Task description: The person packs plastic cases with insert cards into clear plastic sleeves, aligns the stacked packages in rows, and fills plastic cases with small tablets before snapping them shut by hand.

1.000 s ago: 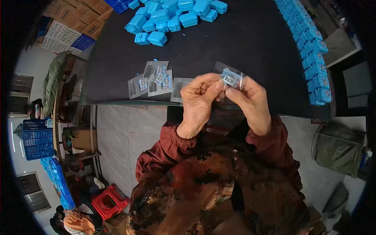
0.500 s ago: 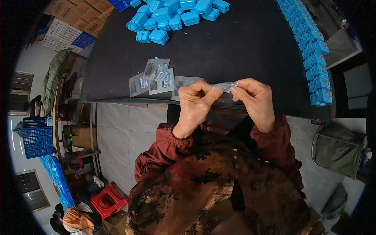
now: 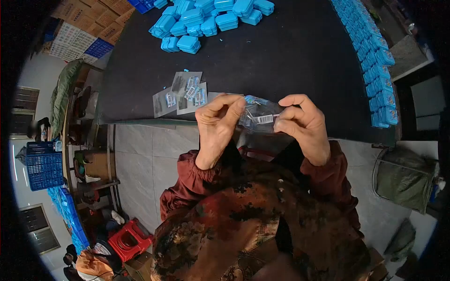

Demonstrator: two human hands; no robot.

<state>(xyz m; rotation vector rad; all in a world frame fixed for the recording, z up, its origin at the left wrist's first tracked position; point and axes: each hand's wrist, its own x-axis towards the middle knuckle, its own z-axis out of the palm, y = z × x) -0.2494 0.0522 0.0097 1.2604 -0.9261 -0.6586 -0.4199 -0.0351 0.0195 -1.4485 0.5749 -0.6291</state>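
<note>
A clear plastic bag (image 3: 257,122) with a barcode label and a bit of blue print is stretched between my hands, above the table's near edge. My left hand (image 3: 218,124) pinches its left side between thumb and fingers. On its right side, my right hand (image 3: 303,122) grips the edge with thumb and bent fingers, the index finger raised. Left of my left hand, several flat clear bags (image 3: 185,93) with small blue-and-white printed pieces lie overlapping on the black table. Another clear bag lies partly hidden behind my left hand.
Blue plastic cases (image 3: 192,21) are heaped at the table's far side. Rows of blue cases (image 3: 378,79) line its right edge. The black tabletop (image 3: 281,56) spans between them. A red stool (image 3: 130,240) stands on the floor at lower left, below blue crates (image 3: 44,165).
The bunched plastic between my fingers is now spread out, showing the barcode. My left hand has moved left, and my right index finger has lifted.
</note>
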